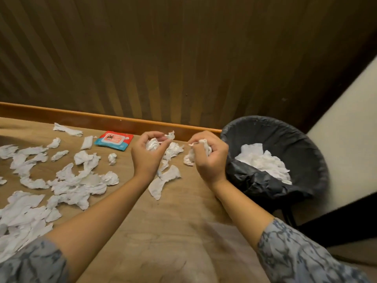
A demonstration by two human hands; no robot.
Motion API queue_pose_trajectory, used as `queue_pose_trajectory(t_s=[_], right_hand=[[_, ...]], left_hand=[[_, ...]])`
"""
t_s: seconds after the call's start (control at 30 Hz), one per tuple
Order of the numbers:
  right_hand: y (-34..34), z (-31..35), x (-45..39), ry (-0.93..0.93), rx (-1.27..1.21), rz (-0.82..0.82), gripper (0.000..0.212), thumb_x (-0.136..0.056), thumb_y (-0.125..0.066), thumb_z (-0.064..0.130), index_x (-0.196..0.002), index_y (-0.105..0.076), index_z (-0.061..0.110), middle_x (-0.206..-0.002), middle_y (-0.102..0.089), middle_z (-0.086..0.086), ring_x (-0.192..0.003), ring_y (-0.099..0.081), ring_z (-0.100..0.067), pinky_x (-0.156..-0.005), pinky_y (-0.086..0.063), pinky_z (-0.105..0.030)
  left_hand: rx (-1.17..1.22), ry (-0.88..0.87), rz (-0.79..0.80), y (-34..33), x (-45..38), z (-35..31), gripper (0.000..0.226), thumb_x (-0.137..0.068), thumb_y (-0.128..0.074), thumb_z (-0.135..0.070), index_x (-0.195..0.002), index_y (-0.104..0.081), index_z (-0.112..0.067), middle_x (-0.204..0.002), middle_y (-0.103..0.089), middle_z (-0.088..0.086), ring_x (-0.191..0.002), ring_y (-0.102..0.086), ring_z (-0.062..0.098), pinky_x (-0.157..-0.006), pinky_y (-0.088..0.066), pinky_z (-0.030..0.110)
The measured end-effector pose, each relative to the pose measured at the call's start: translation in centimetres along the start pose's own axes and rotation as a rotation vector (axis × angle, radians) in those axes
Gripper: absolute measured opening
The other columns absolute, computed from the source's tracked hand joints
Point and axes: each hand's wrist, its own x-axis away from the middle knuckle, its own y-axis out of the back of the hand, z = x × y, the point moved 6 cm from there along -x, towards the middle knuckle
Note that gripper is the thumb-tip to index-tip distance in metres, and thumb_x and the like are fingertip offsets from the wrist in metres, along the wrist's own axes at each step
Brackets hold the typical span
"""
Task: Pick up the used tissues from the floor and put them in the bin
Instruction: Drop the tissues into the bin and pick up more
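Tissues lie scattered on floor, mostly left. One wad is clutched in left hand, another in right hand. Bin sits just right of right hand, the nearer one; some tissues already inside.

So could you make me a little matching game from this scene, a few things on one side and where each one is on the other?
Things:
1. Red and blue wipes packet
2. Crumpled white tissue wad
3. Black-lined round bin
4. Small white tissue ball

Places:
A. In the left hand
B. Flat on the floor by the wooden skirting
C. Loose on the floor
D. Right of both hands

Pairs: 1-B, 2-A, 3-D, 4-C
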Motion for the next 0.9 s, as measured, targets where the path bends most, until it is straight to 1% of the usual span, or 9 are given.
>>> queue_pose_trajectory(t_s=[0.1, 0.2, 0.33, 0.4, 0.5, 0.57, 0.63, 0.77, 0.9], right_hand=[[3.7, 2.6, -1.8, 0.069, 0.024, -0.093, 0.023, -0.084, -0.053, 0.018, -0.072, -0.067, 0.004, -0.070, -0.065, -0.007, -0.067, -0.061, -0.014, -0.061, -0.049, -0.024], [7.9, 4.1, -3.3, 0.120, 0.117, -0.192, 0.022, -0.087, -0.054, 0.016, -0.077, -0.067, 0.002, -0.076, -0.065, -0.007, -0.071, -0.061, -0.009, -0.066, -0.046, -0.015], [13.3, 3.7, -4.7, 0.069, 0.320, -0.275, 0.010, -0.088, -0.059, 0.013, -0.086, -0.069, 0.013, -0.085, -0.066, 0.001, -0.079, -0.063, -0.009, -0.068, -0.053, -0.022], [15.7, 2.8, -4.8, -0.026, 0.401, -0.314, 0.010, -0.090, -0.061, 0.013, -0.089, -0.068, 0.020, -0.089, -0.067, 0.006, -0.084, -0.063, -0.007, -0.072, -0.055, -0.022], [18.4, -0.1, -4.3, -0.317, 0.380, -0.283, 0.006, -0.091, -0.063, 0.026, -0.093, -0.068, 0.023, -0.091, -0.068, 0.010, -0.089, -0.064, -0.008, -0.075, -0.055, -0.027], [19.9, -2.5, -3.5, -0.501, 0.390, -0.255, 0.020, -0.084, -0.069, 0.044, -0.095, -0.069, 0.026, -0.093, -0.069, 0.011, -0.093, -0.064, -0.010, -0.081, -0.055, -0.032], [20.9, -3.9, -2.7, -0.590, 0.473, -0.262, 0.036, -0.073, -0.067, 0.062, -0.094, -0.068, 0.032, -0.098, -0.069, 0.012, -0.098, -0.063, -0.012, -0.092, -0.052, -0.043], [19.7, -3.5, -2.9, -0.581, 0.445, -0.271, 0.020, -0.089, -0.065, 0.041, -0.099, -0.068, 0.024, -0.101, -0.067, 0.007, -0.102, -0.060, -0.014, -0.092, -0.052, -0.038], [13.3, -1.4, -4.6, -0.436, 0.375, -0.096, 0.010, -0.092, -0.064, 0.031, -0.097, -0.066, 0.024, -0.094, -0.065, 0.013, -0.092, -0.059, -0.002, -0.082, -0.049, -0.022]], left_hand=[[0.144, -0.023, 0.014, -2.7, 0.7, -4.4, 0.025, -0.079, -0.077, -0.033, -0.093, -0.067, -0.013, -0.084, -0.070, 0.000, -0.078, -0.067, 0.006, -0.066, -0.056, 0.017], [0.342, 0.044, 0.032, -6.2, 0.9, -8.2, 0.035, -0.083, -0.069, -0.042, -0.086, -0.065, -0.007, -0.074, -0.068, 0.004, -0.069, -0.066, 0.009, -0.074, -0.057, 0.025], [0.543, 0.112, 0.150, -12.2, 1.5, -12.2, 0.033, -0.087, -0.062, -0.046, -0.084, -0.062, -0.013, -0.074, -0.063, -0.001, -0.077, -0.061, 0.011, -0.083, -0.048, 0.025], [0.560, 0.127, 0.273, -15.5, 2.4, -13.1, 0.029, -0.087, -0.062, -0.045, -0.088, -0.060, -0.016, -0.083, -0.061, 0.001, -0.084, -0.058, 0.013, -0.083, -0.047, 0.025], [0.415, 0.172, 0.512, -20.1, 4.5, -12.3, 0.027, -0.095, -0.052, -0.040, -0.104, -0.055, -0.014, -0.096, -0.057, -0.002, -0.095, -0.055, 0.014, -0.085, -0.045, 0.023], [0.332, 0.227, 0.648, -22.0, 5.8, -11.0, 0.022, -0.098, -0.046, -0.031, -0.113, -0.052, -0.015, -0.099, -0.055, -0.005, -0.099, -0.053, 0.013, -0.083, -0.044, 0.022], [0.232, 0.159, 0.716, -22.3, 6.3, -10.1, 0.019, -0.098, -0.047, -0.021, -0.116, -0.052, -0.018, -0.105, -0.057, -0.007, -0.101, -0.053, 0.010, -0.081, -0.043, 0.018], [0.172, -0.019, 0.602, -19.3, 4.2, -9.6, 0.015, -0.091, -0.059, -0.018, -0.104, -0.061, -0.025, -0.106, -0.065, -0.007, -0.100, -0.059, 0.007, -0.086, -0.049, 0.021], [0.158, 0.053, 0.465, -14.4, 0.9, -5.8, 0.009, -0.090, -0.061, -0.017, -0.098, -0.066, -0.019, -0.095, -0.068, -0.004, -0.092, -0.064, 0.008, -0.080, -0.053, 0.021]])
